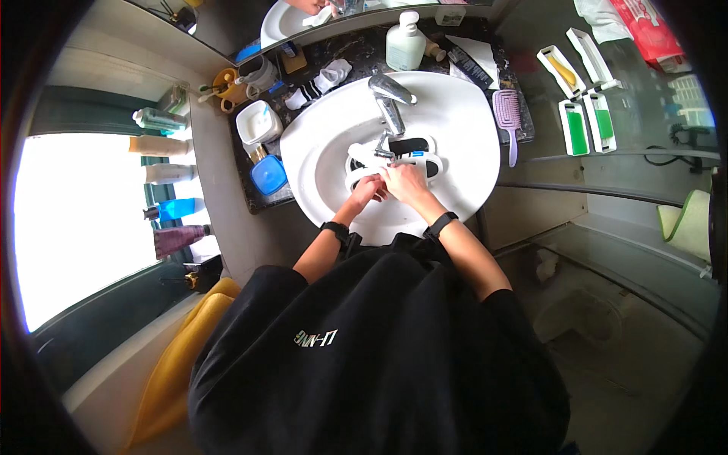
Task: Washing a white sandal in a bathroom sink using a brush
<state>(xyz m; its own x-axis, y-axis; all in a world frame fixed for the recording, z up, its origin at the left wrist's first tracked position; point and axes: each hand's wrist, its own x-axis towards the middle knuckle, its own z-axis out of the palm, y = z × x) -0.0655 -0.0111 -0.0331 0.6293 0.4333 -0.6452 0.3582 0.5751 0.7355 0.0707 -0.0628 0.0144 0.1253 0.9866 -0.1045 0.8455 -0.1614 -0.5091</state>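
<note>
Both my hands are together over a white washbasin (475,136), just below the outlet of a chrome tap (392,99). The fingers of my left hand (369,190) curl at the near edge of a white article (363,177). Against them, my right hand (408,181) is bent over the same article, and its fingertips are partly hidden. Behind and beside the hands, white-rimmed pieces with dark middles (410,145) lie in the bowl; their exact kind is unclear. A small blue patch (418,153) shows on one piece. A dark band circles each wrist.
Left of the basin are a striped sock (319,85), a white tub (259,122), a blue lid (268,174) and a yellow cup (228,85). A pump bottle (405,48) stands behind; a lilac hairbrush (508,111) lies right. Wall-mounted soap holders (588,124) hang farther right.
</note>
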